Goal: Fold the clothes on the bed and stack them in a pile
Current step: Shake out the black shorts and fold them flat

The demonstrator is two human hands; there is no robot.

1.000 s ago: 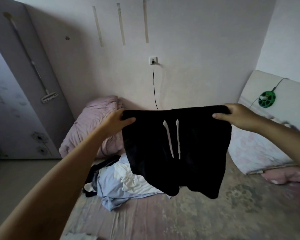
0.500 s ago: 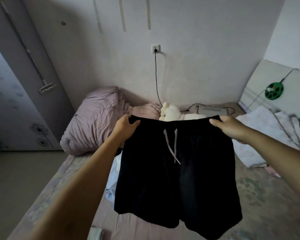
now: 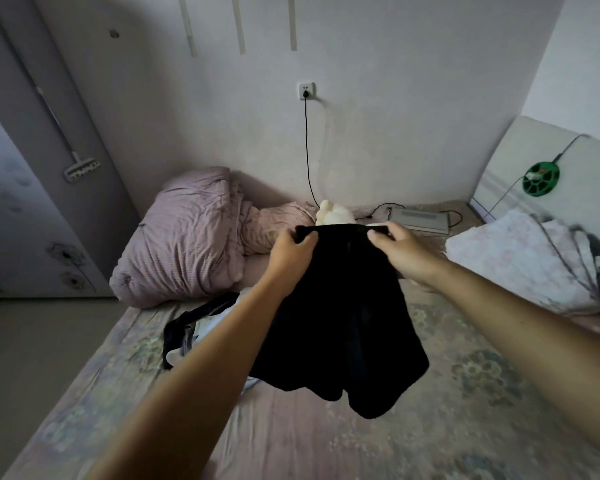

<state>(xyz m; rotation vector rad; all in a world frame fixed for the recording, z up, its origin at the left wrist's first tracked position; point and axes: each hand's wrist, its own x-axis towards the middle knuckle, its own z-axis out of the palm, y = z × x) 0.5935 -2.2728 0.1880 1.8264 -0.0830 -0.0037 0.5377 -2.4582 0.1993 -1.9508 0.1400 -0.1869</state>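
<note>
A pair of black shorts (image 3: 343,323) hangs in the air above the bed (image 3: 326,445), folded in half lengthwise with both legs dangling. My left hand (image 3: 290,256) grips the waistband at its left end. My right hand (image 3: 400,252) grips the waistband close beside it on the right. The drawstrings are hidden inside the fold. Behind my left forearm lies a heap of unfolded clothes (image 3: 201,327), dark, white and pale blue, partly covered by the arm and the shorts.
A crumpled pink duvet (image 3: 191,237) fills the bed's far left. A white plush toy (image 3: 333,213), a flat grey device (image 3: 420,220) with a cable and a floral blanket (image 3: 527,261) lie along the far and right side. The bed's left edge drops to the floor.
My hands have come close together, folding the shorts in half so the drawstrings no longer show. The shorts have dropped lower over the bed and the view has tilted down.
</note>
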